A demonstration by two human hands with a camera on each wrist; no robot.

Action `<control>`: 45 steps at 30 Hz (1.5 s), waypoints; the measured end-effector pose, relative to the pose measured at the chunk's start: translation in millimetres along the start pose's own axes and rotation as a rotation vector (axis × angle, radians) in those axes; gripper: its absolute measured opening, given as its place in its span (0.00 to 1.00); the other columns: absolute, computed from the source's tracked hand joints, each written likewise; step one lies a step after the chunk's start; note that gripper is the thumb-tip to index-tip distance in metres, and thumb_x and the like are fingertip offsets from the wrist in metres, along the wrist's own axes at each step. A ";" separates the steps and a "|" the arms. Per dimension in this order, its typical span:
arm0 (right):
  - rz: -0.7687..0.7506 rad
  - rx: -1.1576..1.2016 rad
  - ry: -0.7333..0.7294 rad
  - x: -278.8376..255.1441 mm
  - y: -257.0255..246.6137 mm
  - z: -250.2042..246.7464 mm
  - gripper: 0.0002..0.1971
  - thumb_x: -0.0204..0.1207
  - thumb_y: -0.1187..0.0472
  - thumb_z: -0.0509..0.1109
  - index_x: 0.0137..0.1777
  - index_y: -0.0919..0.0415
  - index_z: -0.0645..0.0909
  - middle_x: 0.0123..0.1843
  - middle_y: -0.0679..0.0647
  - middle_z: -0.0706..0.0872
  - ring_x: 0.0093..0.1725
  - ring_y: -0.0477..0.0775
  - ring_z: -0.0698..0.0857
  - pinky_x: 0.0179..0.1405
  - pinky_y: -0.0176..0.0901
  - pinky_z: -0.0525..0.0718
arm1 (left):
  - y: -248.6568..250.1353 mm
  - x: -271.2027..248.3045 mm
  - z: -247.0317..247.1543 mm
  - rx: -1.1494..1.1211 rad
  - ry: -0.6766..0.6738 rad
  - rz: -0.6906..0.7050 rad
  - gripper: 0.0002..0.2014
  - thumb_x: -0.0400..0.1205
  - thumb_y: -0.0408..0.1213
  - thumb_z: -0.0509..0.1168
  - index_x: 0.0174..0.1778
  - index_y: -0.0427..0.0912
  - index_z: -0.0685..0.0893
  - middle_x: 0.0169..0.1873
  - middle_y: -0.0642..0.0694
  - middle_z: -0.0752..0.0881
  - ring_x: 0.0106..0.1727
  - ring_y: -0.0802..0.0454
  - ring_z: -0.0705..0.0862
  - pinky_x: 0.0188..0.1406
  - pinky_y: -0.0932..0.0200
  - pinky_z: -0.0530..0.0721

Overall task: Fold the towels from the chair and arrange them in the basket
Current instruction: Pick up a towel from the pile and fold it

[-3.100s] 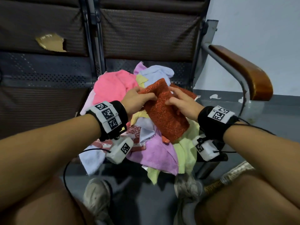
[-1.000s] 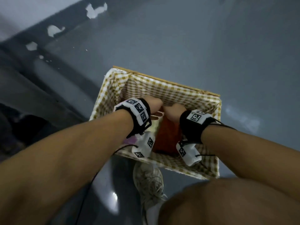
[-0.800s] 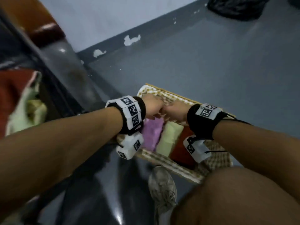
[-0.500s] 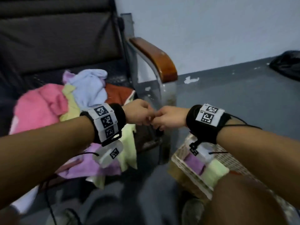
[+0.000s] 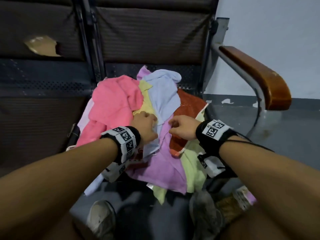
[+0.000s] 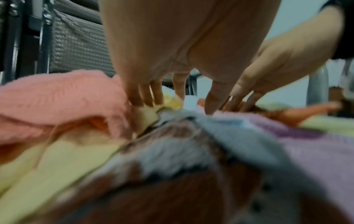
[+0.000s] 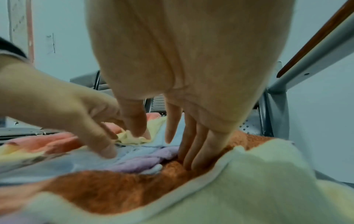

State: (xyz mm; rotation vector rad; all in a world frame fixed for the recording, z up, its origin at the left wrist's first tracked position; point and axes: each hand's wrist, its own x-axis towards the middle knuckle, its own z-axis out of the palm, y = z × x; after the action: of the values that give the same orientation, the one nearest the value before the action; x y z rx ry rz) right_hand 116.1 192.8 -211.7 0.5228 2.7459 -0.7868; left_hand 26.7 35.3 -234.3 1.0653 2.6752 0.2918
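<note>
A loose pile of towels lies on the chair seat: pink towel (image 5: 112, 104), yellow towel (image 5: 145, 99), light blue towel (image 5: 162, 96), rust-orange towel (image 5: 188, 106), purple towel (image 5: 161, 165) and pale green towel (image 5: 194, 165). My left hand (image 5: 147, 125) reaches down into the middle of the pile; in the left wrist view its fingers (image 6: 145, 97) touch the yellow towel beside the pink one, with the thumb on the light blue towel. My right hand (image 5: 178, 127) is just right of it, its straight fingers (image 7: 197, 145) pushed in between the purple and rust-orange towels. Neither hand holds anything.
The chair has a dark mesh backrest (image 5: 149, 32) and a wooden armrest (image 5: 256, 75) on the right. A corner of the checked basket (image 5: 242, 200) shows at the lower right by my knee. My shoes (image 5: 100, 220) stand on the grey floor below the seat.
I put the folded rust towel into the basket, then turned back to the chair. Both hands, held together as fists half a second ago, have separated and reached into the pile.
</note>
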 end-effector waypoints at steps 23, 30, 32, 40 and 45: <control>-0.375 0.544 0.087 39.6 -58.0 8.3 0.45 0.62 0.57 0.82 0.77 0.56 0.62 0.57 0.48 0.87 0.56 0.44 0.88 0.56 0.39 0.87 | -17.9 -7.7 -54.8 -0.693 0.532 -0.055 0.28 0.87 0.55 0.58 0.22 0.45 0.79 0.19 0.51 0.78 0.23 0.59 0.75 0.29 0.55 0.70; -0.365 0.490 0.297 16.6 -43.5 -7.2 0.57 0.70 0.56 0.81 0.86 0.49 0.41 0.65 0.45 0.78 0.56 0.40 0.84 0.43 0.13 0.76 | -14.9 -25.8 -69.9 -0.896 0.386 -0.017 0.24 0.86 0.51 0.62 0.27 0.42 0.86 0.28 0.45 0.86 0.33 0.51 0.80 0.48 0.47 0.80; -0.397 0.445 0.375 5.4 -41.2 -13.6 0.45 0.72 0.53 0.81 0.84 0.48 0.56 0.65 0.46 0.81 0.58 0.44 0.83 0.53 0.24 0.80 | -14.0 -28.7 -72.9 -0.942 0.355 0.001 0.23 0.86 0.50 0.62 0.28 0.46 0.89 0.27 0.51 0.88 0.32 0.59 0.83 0.45 0.58 0.80; -0.373 0.161 0.385 -12.8 -32.4 -27.6 0.17 0.80 0.69 0.60 0.44 0.53 0.89 0.42 0.48 0.90 0.42 0.51 0.87 0.44 0.46 0.81 | -17.0 -35.4 -68.5 -0.811 0.306 -0.069 0.21 0.85 0.54 0.62 0.29 0.49 0.84 0.28 0.54 0.85 0.34 0.55 0.83 0.38 0.59 0.76; 0.058 0.414 0.708 -2.5 -1.0 -52.7 0.19 0.81 0.62 0.55 0.52 0.67 0.89 0.50 0.67 0.91 0.51 0.66 0.90 0.56 0.57 0.87 | -24.7 -34.0 -69.2 -0.685 0.323 -0.199 0.23 0.84 0.55 0.63 0.28 0.44 0.80 0.28 0.45 0.82 0.34 0.45 0.81 0.41 0.53 0.79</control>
State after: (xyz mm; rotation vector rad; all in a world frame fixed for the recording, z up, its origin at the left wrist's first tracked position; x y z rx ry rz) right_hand 111.3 220.2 -166.8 1.1479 3.1540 -1.3876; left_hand 13.9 -12.4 -170.1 0.5664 2.5677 1.3125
